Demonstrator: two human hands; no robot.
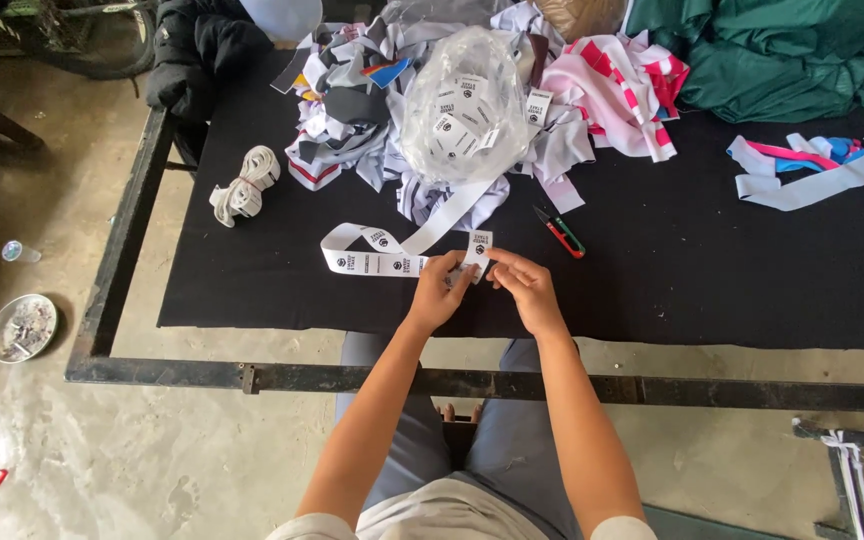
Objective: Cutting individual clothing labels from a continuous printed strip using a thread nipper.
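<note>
Both hands, left hand (440, 293) and right hand (524, 285), pinch our white label strip (384, 262); a loose grip could let it slide off the tabletop (652, 290) edge.

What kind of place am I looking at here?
Probably a small garment workshop: a black-covered table piled with fabric offcuts, a strip of woven labels held by both hands, and thread snips close by.
</note>
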